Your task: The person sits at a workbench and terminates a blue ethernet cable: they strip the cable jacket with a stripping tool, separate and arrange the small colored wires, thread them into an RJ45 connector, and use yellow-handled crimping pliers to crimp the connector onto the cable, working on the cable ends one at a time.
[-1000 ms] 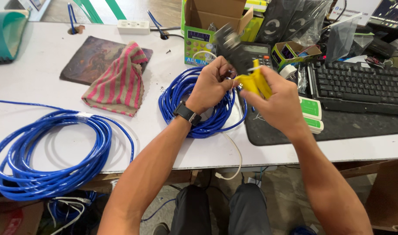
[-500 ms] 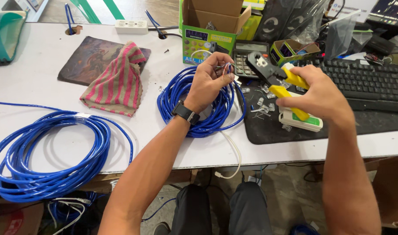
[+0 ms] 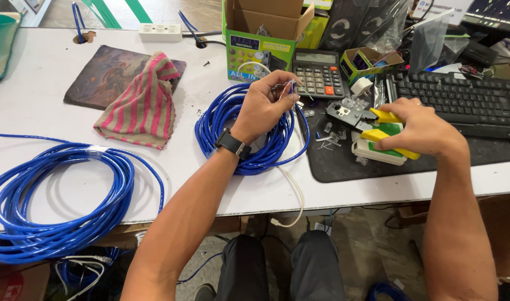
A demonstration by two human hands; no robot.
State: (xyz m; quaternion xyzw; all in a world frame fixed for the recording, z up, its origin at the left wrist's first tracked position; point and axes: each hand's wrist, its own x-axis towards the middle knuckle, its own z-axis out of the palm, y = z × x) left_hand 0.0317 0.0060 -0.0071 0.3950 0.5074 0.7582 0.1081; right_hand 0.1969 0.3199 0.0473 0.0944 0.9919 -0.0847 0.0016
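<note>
At centre frame your left hand (image 3: 264, 108) pinches the stripped end of the blue network cable (image 3: 289, 88), above its coil; those thin wires look soft and kink easily, so grip the jacket. Right of centre, your right hand (image 3: 419, 127) is closed around the yellow-handled crimping tool (image 3: 372, 118).

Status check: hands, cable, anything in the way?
Left hand pinching blue cable end, wires fanned. Right hand gripping yellow-handled crimper over black mat. Loose connectors scattered there; nothing blocking.
</note>
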